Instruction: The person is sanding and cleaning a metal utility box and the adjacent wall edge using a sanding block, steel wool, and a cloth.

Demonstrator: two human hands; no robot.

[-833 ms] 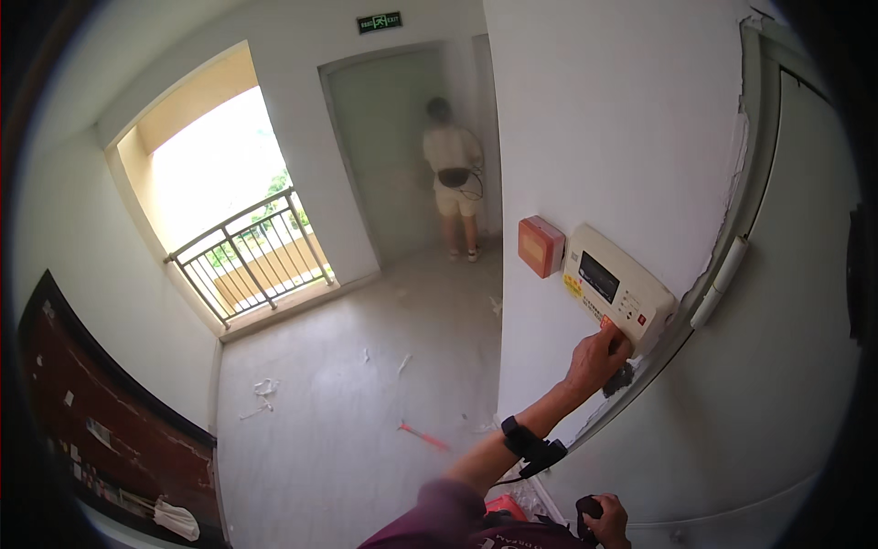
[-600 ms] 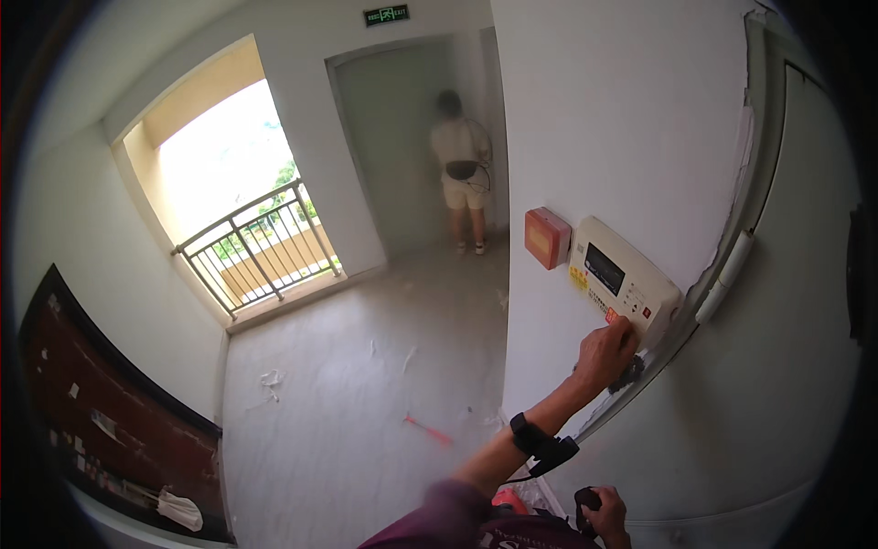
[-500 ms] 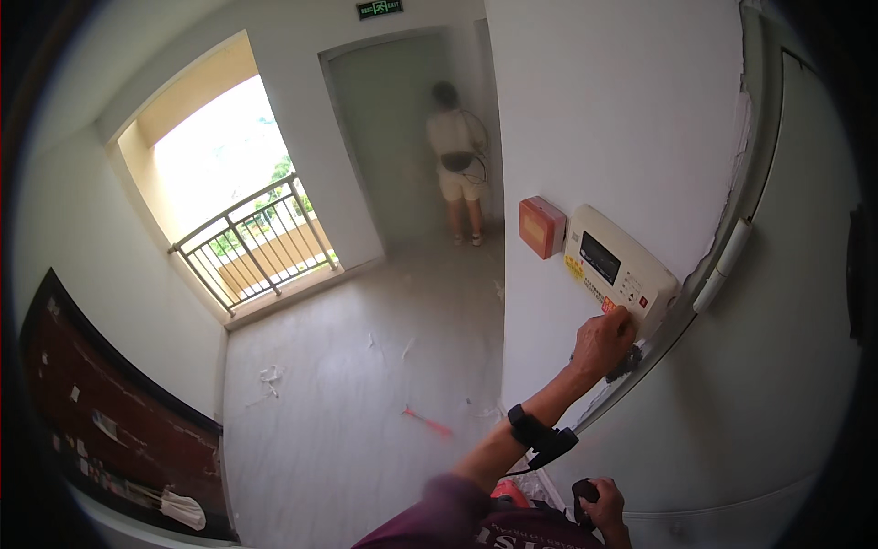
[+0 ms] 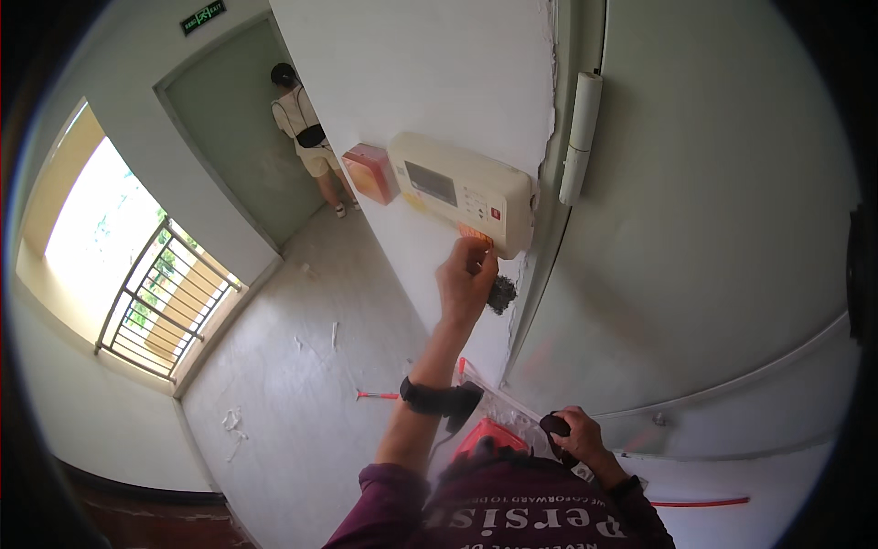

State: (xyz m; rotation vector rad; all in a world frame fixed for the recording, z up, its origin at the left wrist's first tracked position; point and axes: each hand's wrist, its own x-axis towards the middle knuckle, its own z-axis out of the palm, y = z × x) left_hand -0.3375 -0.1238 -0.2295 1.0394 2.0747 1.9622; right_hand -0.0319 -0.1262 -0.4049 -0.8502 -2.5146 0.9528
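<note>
Left hand: the left hand (image 4: 466, 279) is raised to the lower edge of the cream wall panel (image 4: 462, 192), fingertips pinched at a small orange tab there; what they grip is too small to tell.
Right hand: the right hand (image 4: 572, 439) sits low at the chest, clenched around a small dark object (image 4: 553, 425).
Around: a red box (image 4: 369, 172) is mounted just beside the panel; a grey door (image 4: 695, 210) with a white handle (image 4: 578, 137) stands to the right.
Further off: 1 person (image 4: 306, 128) faces a far door; a balcony railing (image 4: 169, 297) is at left.
Hidden: a black wrist strap (image 4: 434, 398) covers the left wrist.
</note>
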